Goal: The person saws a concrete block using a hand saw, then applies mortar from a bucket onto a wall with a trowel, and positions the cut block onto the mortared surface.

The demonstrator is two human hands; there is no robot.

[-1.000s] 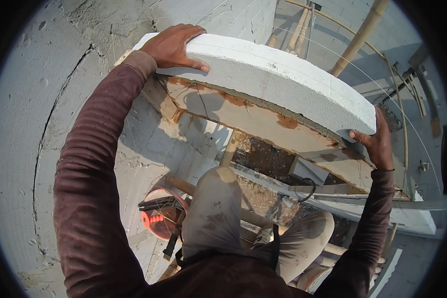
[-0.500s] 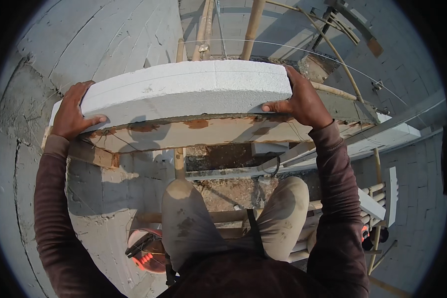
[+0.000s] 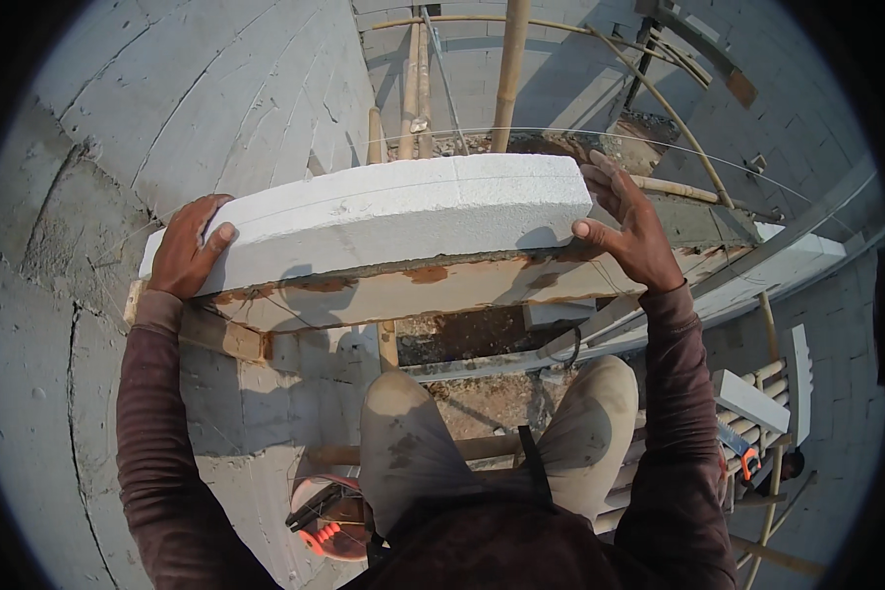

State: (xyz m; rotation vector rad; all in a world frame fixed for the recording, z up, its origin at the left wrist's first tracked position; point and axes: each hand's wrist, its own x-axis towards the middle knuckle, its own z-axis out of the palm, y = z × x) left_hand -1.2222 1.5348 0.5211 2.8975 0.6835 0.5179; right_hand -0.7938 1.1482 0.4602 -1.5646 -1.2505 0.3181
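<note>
A long white lightweight concrete block [image 3: 383, 218] lies along a beam of grey mortar faced with a stained board [image 3: 418, 287]. At its left end my left hand [image 3: 193, 246] grips it, fingers over the top and thumb against the near face. My right hand [image 3: 631, 228] is at the block's right end with fingers stretched out and apart, the thumb close to the end corner. Whether that thumb still touches the block, I cannot tell. A bed of grey mortar [image 3: 703, 222] continues to the right of the block.
A thin string [image 3: 674, 139] runs beyond the block, near upright bamboo poles [image 3: 512, 79]. A grey wall [image 3: 236, 98] rises at left. Below are a reddish bucket [image 3: 349, 541] with tools, a handsaw [image 3: 740, 447] and a cut block [image 3: 752, 400] on bamboo staging.
My right hand has loosened from the block's end and its fingers have spread. The left thumb has shifted up the near face. The whole view has moved slightly, with the block appearing lower.
</note>
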